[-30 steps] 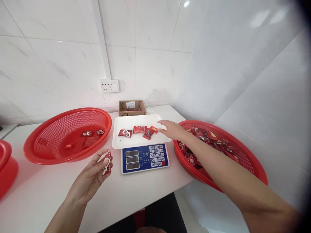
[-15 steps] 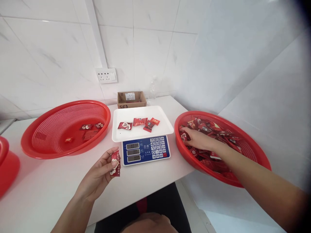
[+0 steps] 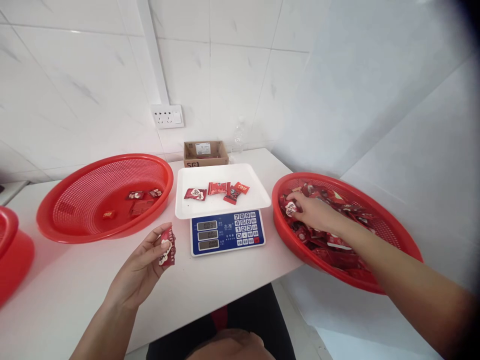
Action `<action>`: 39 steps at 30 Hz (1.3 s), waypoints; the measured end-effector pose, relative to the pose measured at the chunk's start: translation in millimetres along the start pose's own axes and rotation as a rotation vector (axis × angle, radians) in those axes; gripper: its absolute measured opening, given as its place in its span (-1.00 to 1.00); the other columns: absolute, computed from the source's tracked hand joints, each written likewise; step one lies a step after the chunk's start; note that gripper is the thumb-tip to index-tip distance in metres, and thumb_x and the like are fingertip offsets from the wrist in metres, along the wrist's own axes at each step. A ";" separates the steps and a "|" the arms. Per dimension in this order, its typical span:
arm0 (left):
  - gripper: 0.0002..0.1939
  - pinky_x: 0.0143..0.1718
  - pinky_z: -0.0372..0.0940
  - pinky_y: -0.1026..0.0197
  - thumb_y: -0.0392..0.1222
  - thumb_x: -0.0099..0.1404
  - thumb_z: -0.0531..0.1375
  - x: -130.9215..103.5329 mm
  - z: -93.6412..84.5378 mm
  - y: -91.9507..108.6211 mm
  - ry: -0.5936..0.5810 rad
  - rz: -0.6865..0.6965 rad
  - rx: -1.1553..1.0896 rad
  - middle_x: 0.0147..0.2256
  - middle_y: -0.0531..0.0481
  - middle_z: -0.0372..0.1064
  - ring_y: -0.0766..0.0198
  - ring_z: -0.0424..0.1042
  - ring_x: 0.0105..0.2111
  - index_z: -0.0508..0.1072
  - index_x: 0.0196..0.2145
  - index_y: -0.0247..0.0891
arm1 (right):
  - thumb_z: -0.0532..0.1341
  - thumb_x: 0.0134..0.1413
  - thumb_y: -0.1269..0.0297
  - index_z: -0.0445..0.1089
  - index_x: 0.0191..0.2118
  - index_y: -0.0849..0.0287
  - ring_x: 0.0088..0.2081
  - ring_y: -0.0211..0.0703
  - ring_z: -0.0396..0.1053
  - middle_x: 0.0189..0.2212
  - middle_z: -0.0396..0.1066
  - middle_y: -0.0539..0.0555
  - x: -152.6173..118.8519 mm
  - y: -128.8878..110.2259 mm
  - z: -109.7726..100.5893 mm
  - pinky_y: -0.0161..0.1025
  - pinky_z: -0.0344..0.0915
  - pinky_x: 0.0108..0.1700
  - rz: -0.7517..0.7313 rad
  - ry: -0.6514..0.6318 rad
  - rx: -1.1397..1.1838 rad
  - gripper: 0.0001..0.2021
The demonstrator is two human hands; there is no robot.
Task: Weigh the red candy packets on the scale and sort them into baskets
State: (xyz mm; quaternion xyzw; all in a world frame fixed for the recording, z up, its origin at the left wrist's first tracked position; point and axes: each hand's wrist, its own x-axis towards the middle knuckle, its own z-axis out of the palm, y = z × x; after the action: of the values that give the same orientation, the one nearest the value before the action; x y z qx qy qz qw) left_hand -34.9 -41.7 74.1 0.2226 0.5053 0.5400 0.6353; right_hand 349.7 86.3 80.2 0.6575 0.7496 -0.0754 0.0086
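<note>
Between thumb and fingers, my left hand point(image 3: 148, 260) grips a red wrapped candy point(image 3: 168, 247) lettered "SWEET SUGAR", held over the table left of the scale. My right hand point(image 3: 309, 212) reaches into the right red basket point(image 3: 397, 255), which is heaped with red-wrapped candies. Its fingers pinch a dark red candy point(image 3: 290, 208) with a white patch at the heap's left side. On the white tray of the digital scale point(image 3: 225, 232) lie several wrapped candies, one a dark red packet point(image 3: 195, 194) with white lettering.
A red mesh basket point(image 3: 86, 185) on the left holds several wrapped candies. Part of another red basket point(image 3: 11, 255) shows at the left edge. Behind the scale stand a cardboard box point(image 3: 205, 154) and a clear plastic bottle point(image 3: 239, 135). A wall socket point(image 3: 167, 116) is above.
My left hand has moved left and slightly up with its candy, away from the scale. My right hand has shifted slightly within the basket, and the white-patched candy now shows at its fingertips.
</note>
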 end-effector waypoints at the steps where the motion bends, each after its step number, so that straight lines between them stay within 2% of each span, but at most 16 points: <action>1: -0.50 -0.49 0.34 0.40 -0.32 -0.03 0.34 0.5 -0.7 0.5 0.007 0.005 -0.002 -0.35 0.07 0.29 0.46 0.31 -0.49 0.42 -0.08 -0.11 | 0.11 -0.01 0.35 0.21 0.02 0.08 -0.33 -0.04 0.44 -0.37 0.48 0.05 -0.6 0.5 -6.2 -0.26 0.21 -0.36 0.014 0.029 -0.008 -0.59; 5: -0.58 -0.51 0.34 0.41 -0.31 0.00 0.32 2.8 -3.2 1.2 0.047 0.028 -0.032 -0.34 0.07 0.30 0.45 0.32 -0.48 0.44 -0.13 -0.13 | 0.11 0.00 0.31 0.21 0.03 0.06 -0.26 -0.01 0.44 -0.31 0.48 0.06 -3.8 -5.5 -30.4 -0.21 0.27 -0.30 0.039 0.179 0.054 -0.60; 8: -0.66 -0.56 0.33 0.42 -0.30 0.03 0.30 3.1 -4.7 0.6 0.072 0.030 -0.068 -0.35 0.07 0.29 0.46 0.31 -0.51 0.46 -0.18 -0.16 | 0.11 0.02 0.29 0.19 0.06 0.06 -0.19 -0.03 0.43 -0.18 0.46 0.07 -2.4 -20.0 -36.5 -0.18 0.30 -0.21 -0.019 0.235 0.200 -0.57; 11: -0.67 -0.58 0.31 0.43 -0.31 0.04 0.29 1.1 -6.7 -0.6 0.074 0.023 -0.091 -0.35 0.06 0.30 0.46 0.31 -0.52 0.45 -0.18 -0.17 | 0.14 0.02 0.28 0.17 0.10 0.07 -0.18 -0.04 0.43 -0.18 0.45 0.08 8.4 -40.6 -31.1 -0.14 0.30 -0.12 -0.058 0.224 0.316 -0.54; 15: -0.65 -0.58 0.31 0.43 -0.33 0.05 0.28 -3.2 -10.3 -1.5 0.082 0.017 -0.095 -0.36 0.07 0.31 0.46 0.32 -0.52 0.44 -0.16 -0.16 | 0.16 0.02 0.29 0.15 0.13 0.09 -0.15 -0.07 0.40 -0.15 0.44 0.11 36.7 -70.0 -19.3 -0.14 0.28 -0.06 -0.088 0.212 0.461 -0.50; 20: -0.64 -0.57 0.32 0.42 -0.32 0.04 0.29 -6.7 -15.6 -1.5 0.100 0.012 -0.093 -0.36 0.07 0.32 0.45 0.34 -0.51 0.44 -0.16 -0.15 | 0.13 0.08 0.24 -0.01 0.22 0.16 -0.09 -0.10 0.38 0.01 0.34 0.21 65.5 -98.8 -10.1 -0.10 0.27 -0.01 -0.110 0.183 0.632 -0.41; 23: -0.63 -0.55 0.33 0.42 -0.31 0.04 0.30 -6.2 -18.1 -2.2 0.102 0.017 -0.089 -0.36 0.07 0.32 0.45 0.34 -0.50 0.43 -0.15 -0.14 | 0.12 0.09 0.26 0.12 0.17 0.17 0.03 -0.05 0.30 0.09 0.26 0.22 67.6 -110.1 -5.0 -0.06 0.22 0.05 -0.203 0.172 0.556 -0.50; 26: -0.64 -0.53 0.33 0.42 -0.31 0.04 0.30 -4.6 -18.2 -3.8 0.094 0.012 -0.085 -0.36 0.07 0.31 0.46 0.32 -0.51 0.43 -0.16 -0.15 | 0.14 0.07 0.30 0.31 0.03 0.15 0.09 -0.05 0.22 0.07 0.28 0.18 62.6 -116.9 2.4 -0.05 0.15 0.13 -0.383 0.181 0.434 -0.63; 29: -0.63 -0.52 0.33 0.41 -0.30 0.03 0.31 -3.5 -15.7 -5.2 0.086 -0.005 -0.080 -0.36 0.08 0.30 0.46 0.32 -0.50 0.43 -0.16 -0.14 | 0.18 0.04 0.27 0.37 -0.03 0.18 0.12 -0.01 0.19 0.06 0.29 0.20 59.1 -119.8 12.3 -0.02 0.11 0.16 -0.504 0.155 0.326 -0.66; 34: -0.61 -0.49 0.33 0.40 -0.28 0.02 0.32 -3.8 -11.4 -5.3 0.065 -0.020 -0.075 -0.36 0.07 0.31 0.46 0.32 -0.50 0.43 -0.15 -0.14 | 0.18 0.03 0.30 0.40 -0.06 0.10 0.11 0.03 0.18 -0.01 0.36 0.14 61.0 -118.7 22.5 0.06 0.13 0.14 -0.562 0.153 0.235 -0.70; 39: -0.62 -0.49 0.34 0.40 -0.29 0.02 0.32 -5.0 -13.7 -3.8 0.090 -0.020 -0.078 -0.37 0.08 0.32 0.45 0.34 -0.50 0.43 -0.16 -0.14 | 0.12 0.07 0.32 0.36 0.00 0.08 0.14 0.00 0.16 0.05 0.31 0.12 49.2 -103.3 8.9 0.04 0.10 0.17 -0.533 0.202 0.228 -0.66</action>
State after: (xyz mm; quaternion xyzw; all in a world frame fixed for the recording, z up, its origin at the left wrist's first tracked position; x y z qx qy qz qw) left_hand -44.8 -51.1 67.6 0.1683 0.5143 0.5624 0.6252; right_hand 240.3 120.7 76.4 0.4384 0.8796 -0.0928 -0.1596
